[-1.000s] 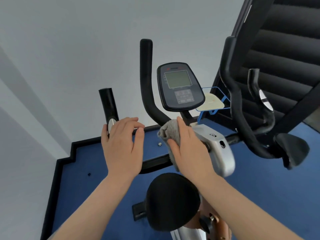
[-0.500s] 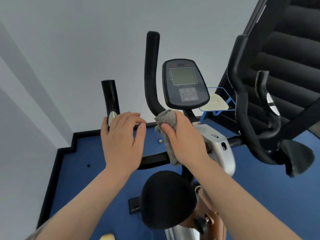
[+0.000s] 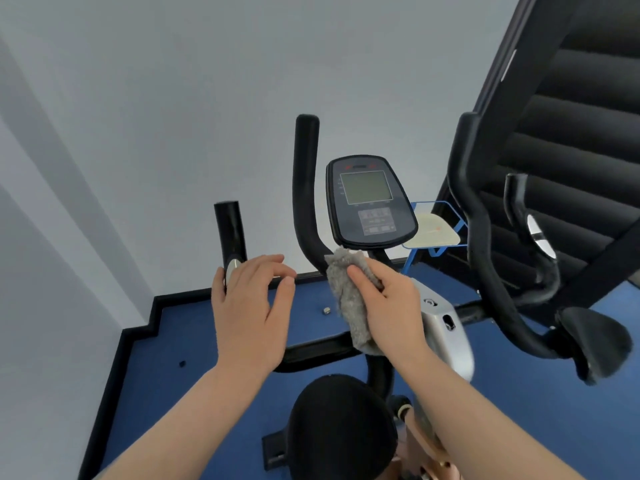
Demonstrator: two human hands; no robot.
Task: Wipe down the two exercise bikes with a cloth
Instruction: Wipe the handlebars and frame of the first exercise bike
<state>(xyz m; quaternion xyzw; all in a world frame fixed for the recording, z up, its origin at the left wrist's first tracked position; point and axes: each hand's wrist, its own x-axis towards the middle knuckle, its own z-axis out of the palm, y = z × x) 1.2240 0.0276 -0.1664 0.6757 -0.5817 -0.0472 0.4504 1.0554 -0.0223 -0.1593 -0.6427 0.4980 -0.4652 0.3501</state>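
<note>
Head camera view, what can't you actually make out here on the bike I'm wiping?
- Console readout and buttons: too small and blurred to read.
- Bike's pedals and base: hidden under the saddle and cut by the bottom edge.
- Left hand: whether it touches the handlebar beneath it.
- Surface under the grey cloth: covered by cloth and right hand.

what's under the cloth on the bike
The cloth, held by the right hand, lies against the base of the upright handlebar below the console. Its lower end hangs over the crossbar. The bar surface directly beneath is covered.
</note>
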